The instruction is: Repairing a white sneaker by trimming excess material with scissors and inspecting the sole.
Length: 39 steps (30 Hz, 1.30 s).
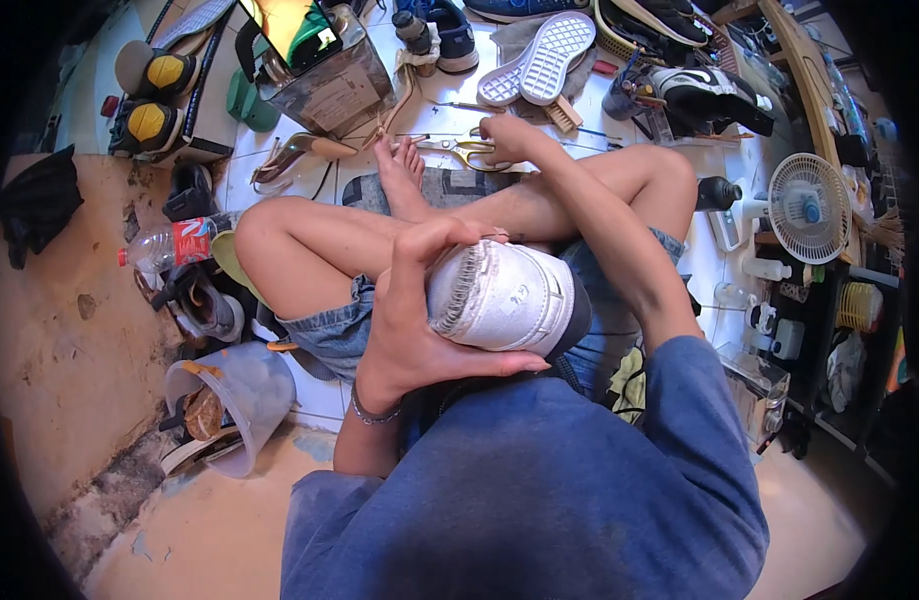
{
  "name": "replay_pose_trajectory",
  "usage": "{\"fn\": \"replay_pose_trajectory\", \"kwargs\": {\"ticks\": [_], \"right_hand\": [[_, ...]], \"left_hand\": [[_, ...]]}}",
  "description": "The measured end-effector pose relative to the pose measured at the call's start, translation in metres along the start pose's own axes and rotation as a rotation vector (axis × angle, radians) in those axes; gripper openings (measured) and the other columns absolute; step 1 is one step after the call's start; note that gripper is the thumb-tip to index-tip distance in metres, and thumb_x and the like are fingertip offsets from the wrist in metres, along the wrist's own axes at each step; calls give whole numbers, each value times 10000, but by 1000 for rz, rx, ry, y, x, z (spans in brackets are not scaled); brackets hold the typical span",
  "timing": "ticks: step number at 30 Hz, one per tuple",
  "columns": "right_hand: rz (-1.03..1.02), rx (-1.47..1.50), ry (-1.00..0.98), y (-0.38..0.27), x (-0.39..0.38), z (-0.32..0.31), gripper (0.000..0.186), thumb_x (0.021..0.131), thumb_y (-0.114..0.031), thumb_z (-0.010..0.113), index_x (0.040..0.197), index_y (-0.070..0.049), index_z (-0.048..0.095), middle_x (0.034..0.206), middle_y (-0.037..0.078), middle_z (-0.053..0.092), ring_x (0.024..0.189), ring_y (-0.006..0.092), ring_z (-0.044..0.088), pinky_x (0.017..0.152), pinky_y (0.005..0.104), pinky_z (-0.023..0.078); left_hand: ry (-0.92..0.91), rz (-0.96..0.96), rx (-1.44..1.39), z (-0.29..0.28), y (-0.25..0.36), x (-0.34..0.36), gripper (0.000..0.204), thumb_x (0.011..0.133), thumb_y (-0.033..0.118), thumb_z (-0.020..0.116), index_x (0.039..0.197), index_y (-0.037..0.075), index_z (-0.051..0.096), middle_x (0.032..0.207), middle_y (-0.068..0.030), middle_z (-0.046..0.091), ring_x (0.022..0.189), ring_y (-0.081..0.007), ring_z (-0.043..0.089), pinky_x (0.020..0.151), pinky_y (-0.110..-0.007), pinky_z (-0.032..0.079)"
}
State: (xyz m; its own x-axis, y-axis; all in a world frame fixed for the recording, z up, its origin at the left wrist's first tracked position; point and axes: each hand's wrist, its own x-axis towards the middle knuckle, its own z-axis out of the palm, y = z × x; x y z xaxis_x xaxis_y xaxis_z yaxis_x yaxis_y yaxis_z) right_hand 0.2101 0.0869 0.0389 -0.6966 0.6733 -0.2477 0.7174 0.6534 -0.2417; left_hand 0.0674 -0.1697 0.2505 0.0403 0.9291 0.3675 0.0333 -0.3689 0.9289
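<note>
My left hand (404, 320) is wrapped round a white shoe (514, 295) in front of my chest, thumb along its near side and fingers over its far side. A row of stitches or frayed threads runs along the shoe's left edge, and a dark part shows at its right. Stretched forward over my leg, my right hand (509, 140) has its fingers curled at the yellow handles of a pair of scissors (469, 152). The scissors' blades point left, toward my bare foot (401, 170). Whether they are lifted off the floor is hard to see.
White soles (539, 60) and a wooden brush (562, 115) lie beyond my right hand. A metal can (329, 85) stands far left. At left are a plastic bottle (174, 243) and a tipped bucket (254, 390); at right, a fan (807, 208).
</note>
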Motion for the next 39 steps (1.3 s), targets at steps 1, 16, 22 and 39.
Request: {"fn": "replay_pose_trajectory", "kwargs": {"ticks": [1, 16, 22, 39], "right_hand": [[-55, 214, 154, -1, -10, -18, 285, 774, -124, 780, 1006, 15, 687, 932, 174, 736, 829, 302, 724, 719, 378, 576], [-572, 617, 489, -137, -216, -198, 322, 716, -158, 852, 1008, -68, 750, 915, 51, 638, 741, 176, 623, 648, 317, 518], [-460, 605, 541, -123, -234, -195, 290, 645, -118, 880, 912, -59, 785, 816, 33, 629, 688, 158, 645, 589, 288, 515], [32, 560, 589, -39, -309, -87, 166, 826, -66, 774, 907, -11, 640, 927, 96, 604, 805, 244, 635, 691, 344, 517]], "left_hand": [[59, -26, -45, -1, 0, -1, 989, 490, 320, 1018, 1268, 65, 463, 1127, -137, 668, 1081, -272, 652, 1008, -415, 481], [-159, 46, 304, 5, -2, 20, 825, 534, 489, 954, 1157, 60, 627, 1018, -130, 706, 947, -346, 700, 839, -422, 524], [-194, 51, 322, 18, -8, 28, 798, 539, 467, 945, 1150, 63, 627, 996, -137, 706, 937, -341, 701, 834, -434, 531], [-748, -126, 559, 109, -78, 59, 697, 565, 486, 897, 1070, 64, 667, 930, -154, 715, 885, -362, 690, 747, -443, 531]]}}
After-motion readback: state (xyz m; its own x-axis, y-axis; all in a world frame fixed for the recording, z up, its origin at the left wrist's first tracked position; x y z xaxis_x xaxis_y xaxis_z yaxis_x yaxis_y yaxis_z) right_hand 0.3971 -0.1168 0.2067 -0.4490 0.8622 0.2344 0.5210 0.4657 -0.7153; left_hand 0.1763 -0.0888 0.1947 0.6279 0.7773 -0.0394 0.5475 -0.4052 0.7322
